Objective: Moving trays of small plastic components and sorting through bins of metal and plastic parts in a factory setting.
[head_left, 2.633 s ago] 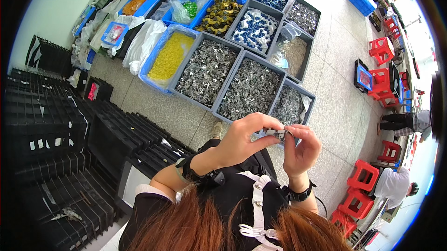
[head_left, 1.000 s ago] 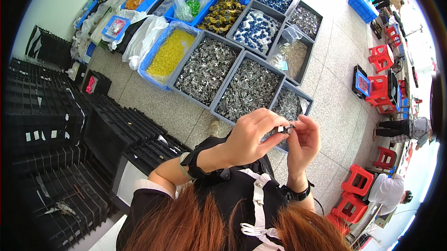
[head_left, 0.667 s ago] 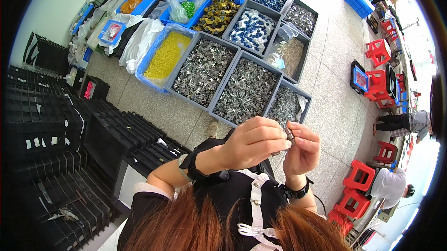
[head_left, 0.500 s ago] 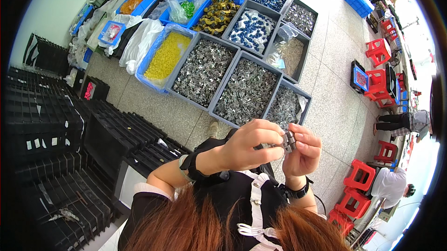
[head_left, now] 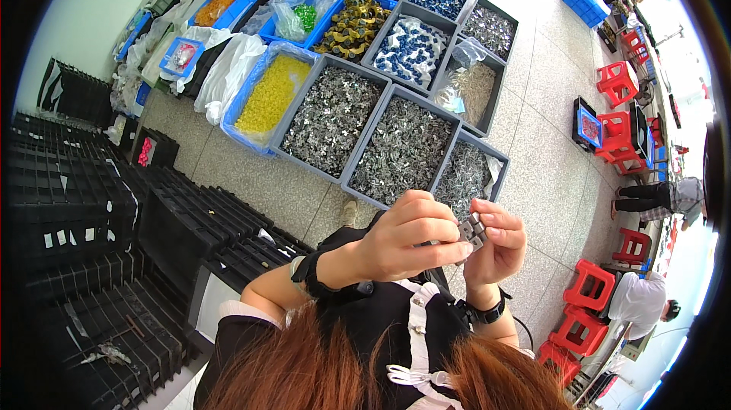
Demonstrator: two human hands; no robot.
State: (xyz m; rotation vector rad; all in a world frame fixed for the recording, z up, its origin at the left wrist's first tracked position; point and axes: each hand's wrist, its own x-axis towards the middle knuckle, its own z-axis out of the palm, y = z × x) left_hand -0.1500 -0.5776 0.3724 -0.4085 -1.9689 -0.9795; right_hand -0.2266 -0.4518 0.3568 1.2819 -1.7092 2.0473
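Observation:
Between my two hands is a small grey metal part point(head_left: 472, 232) with blocky, rounded segments; its exact kind I cannot make out. My left hand point(head_left: 415, 236) pinches it from the left with thumb and fingertips, the other fingers curled. From the right, the fingertips and thumb of my right hand point(head_left: 499, 246) grip the same part. Both hands are in front of my chest, above the near edge of the grey bins. Closest beyond them is a grey bin of thin metal pieces point(head_left: 463, 174), next to a larger bin of small metal clips point(head_left: 402, 147).
Farther left are another bin of metal pieces point(head_left: 333, 117) and a lined blue bin of yellow parts point(head_left: 270, 94). Bins of blue-and-white parts point(head_left: 411, 52) stand behind. Stacked black trays point(head_left: 68, 181) fill the left side. Red stools point(head_left: 590, 284) and people point(head_left: 638, 303) line the right.
The metal part has turned and tilted between my fingers. My left fingertips have shifted on it, and a dark piece seen under the left hand before no longer shows. The right hand has barely moved.

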